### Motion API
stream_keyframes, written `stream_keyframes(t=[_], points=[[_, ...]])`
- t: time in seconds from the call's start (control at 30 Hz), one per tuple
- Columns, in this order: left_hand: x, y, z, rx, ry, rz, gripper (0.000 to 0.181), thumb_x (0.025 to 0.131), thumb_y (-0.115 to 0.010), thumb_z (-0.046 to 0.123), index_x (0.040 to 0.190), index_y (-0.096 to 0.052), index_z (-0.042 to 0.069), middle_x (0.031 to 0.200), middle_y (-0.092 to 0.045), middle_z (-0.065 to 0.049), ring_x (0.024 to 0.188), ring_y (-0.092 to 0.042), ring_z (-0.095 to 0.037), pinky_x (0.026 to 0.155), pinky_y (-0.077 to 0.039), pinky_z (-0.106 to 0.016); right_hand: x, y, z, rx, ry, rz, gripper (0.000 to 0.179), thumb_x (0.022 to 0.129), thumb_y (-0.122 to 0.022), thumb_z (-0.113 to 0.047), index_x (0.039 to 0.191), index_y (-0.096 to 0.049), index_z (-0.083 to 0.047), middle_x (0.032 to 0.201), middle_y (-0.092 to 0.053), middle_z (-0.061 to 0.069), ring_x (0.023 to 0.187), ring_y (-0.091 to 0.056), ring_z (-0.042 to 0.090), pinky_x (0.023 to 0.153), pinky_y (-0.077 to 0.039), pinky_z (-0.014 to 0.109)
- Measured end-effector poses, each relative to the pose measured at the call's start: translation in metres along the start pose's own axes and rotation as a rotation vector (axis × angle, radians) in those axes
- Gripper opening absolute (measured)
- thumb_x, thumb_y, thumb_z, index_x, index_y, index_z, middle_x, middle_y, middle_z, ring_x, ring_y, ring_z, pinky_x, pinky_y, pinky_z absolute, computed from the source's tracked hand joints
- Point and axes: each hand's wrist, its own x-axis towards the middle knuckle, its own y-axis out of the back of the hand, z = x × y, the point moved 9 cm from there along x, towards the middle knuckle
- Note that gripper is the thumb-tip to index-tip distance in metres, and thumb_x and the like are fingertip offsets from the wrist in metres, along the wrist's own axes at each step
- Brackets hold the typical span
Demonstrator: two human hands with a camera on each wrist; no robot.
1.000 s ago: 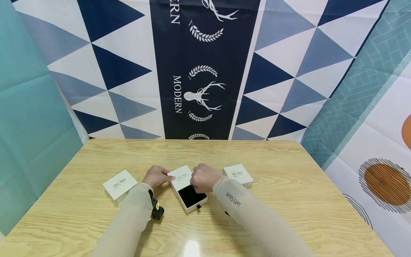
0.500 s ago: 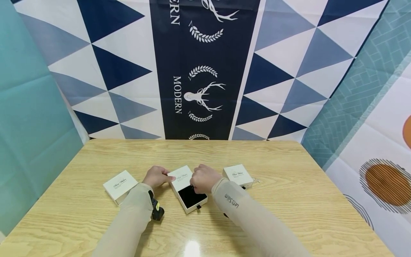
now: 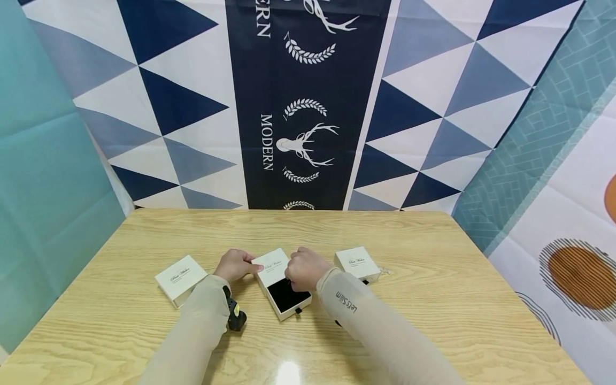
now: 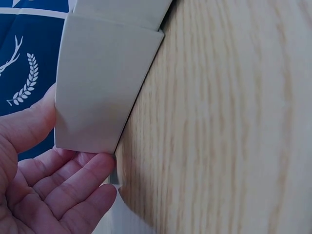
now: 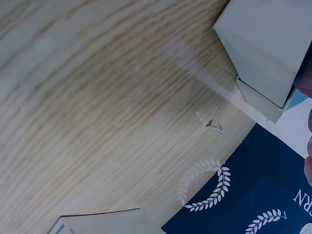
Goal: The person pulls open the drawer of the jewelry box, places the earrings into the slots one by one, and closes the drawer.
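A white drawer box (image 3: pixel 270 266) stands at mid-table, its black-lined drawer (image 3: pixel 287 294) pulled out toward me. My left hand (image 3: pixel 235 265) grips the box's back left corner. In the left wrist view the thumb lies along one face of the box (image 4: pixel 100 87) and the fingertips (image 4: pixel 105 163) meet its corner edge. My right hand (image 3: pixel 307 268) is over the drawer's far part, fingers curled and fingertips down at the black lining beside the sleeve. A tiny glint shows under those fingertips; I cannot tell what it is. The right wrist view catches only the fingers' edge (image 5: pixel 309 165).
Similar white boxes stand to the left (image 3: pixel 180 279) and right (image 3: pixel 357 262). A small silvery thing (image 3: pixel 383 270) lies beside the right one. The right wrist view shows a silver earring-like piece (image 5: pixel 215 122) on the wooden table (image 3: pixel 409 321). Patterned cloth (image 3: pixel 298 107) hangs behind.
The hands and boxes hold nearly the same places. My right forearm has shifted slightly left, uncovering the dark tab at the front of the right box.
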Motion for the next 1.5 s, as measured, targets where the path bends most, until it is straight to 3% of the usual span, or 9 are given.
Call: stream_keyframes(t=[0.27,0.8,1.07,1.2,1.3,1.5], points=[[0.0,0.0,-0.003,-0.021,0.027,-0.007,0.033,0.08,-0.078,0.015,0.104,-0.07,-0.006,0.106,-0.067,-0.018,0.09,-0.06,-0.025,0.076,-0.049,-0.038,0.001,-0.004,-0.002,-0.022,0.01,-0.014,0.014,0.08,-0.072,-0.024,0.066,-0.066,-0.021,0.061,-0.058,-0.011,0.063,-0.048,0.01,0.068,-0.038,0.025],[-0.001,-0.001,0.001,-0.008,0.012,-0.011,0.029,0.082,-0.076,0.014,0.102,-0.069,-0.007,0.099,-0.068,-0.015,0.084,-0.058,-0.023,0.072,-0.048,-0.036,0.002,-0.006,-0.006,-0.037,0.001,-0.004,0.016,0.082,-0.07,-0.023,0.066,-0.067,-0.022,0.058,-0.056,-0.012,0.06,-0.044,0.009,0.065,-0.037,0.023],[-0.001,-0.001,0.0,0.0,0.009,-0.012,0.03,0.082,-0.076,0.015,0.102,-0.069,-0.006,0.102,-0.068,-0.016,0.085,-0.059,-0.024,0.073,-0.048,-0.037,0.0,-0.014,0.0,0.074,-0.057,-0.045,0.012,0.084,-0.07,-0.025,0.073,-0.074,-0.022,0.064,-0.064,-0.013,0.058,-0.047,0.005,0.066,-0.037,0.022],[-0.001,-0.001,-0.001,0.001,0.005,-0.011,0.031,0.083,-0.075,0.015,0.104,-0.069,-0.007,0.103,-0.067,-0.017,0.087,-0.06,-0.024,0.074,-0.049,-0.038,-0.003,-0.016,0.004,0.144,-0.079,-0.053,0.017,0.085,-0.069,-0.027,0.069,-0.071,-0.02,0.06,-0.062,-0.012,0.054,-0.045,0.005,0.064,-0.036,0.024],[-0.001,-0.001,-0.001,0.003,0.003,-0.011,0.032,0.083,-0.075,0.015,0.104,-0.069,-0.007,0.104,-0.067,-0.018,0.088,-0.06,-0.025,0.075,-0.049,-0.038,-0.006,-0.016,0.008,0.199,-0.092,-0.055,0.014,0.085,-0.068,-0.027,0.074,-0.072,-0.02,0.063,-0.063,-0.012,0.055,-0.046,0.005,0.065,-0.036,0.025],[-0.001,-0.001,0.0,0.021,0.001,-0.012,0.032,0.083,-0.075,0.015,0.104,-0.069,-0.007,0.105,-0.067,-0.018,0.088,-0.06,-0.025,0.076,-0.049,-0.038,-0.012,-0.018,0.014,0.285,-0.132,-0.07,0.013,0.087,-0.069,-0.026,0.093,-0.078,-0.019,0.084,-0.072,-0.01,0.068,-0.059,0.003,0.074,-0.042,0.028]])
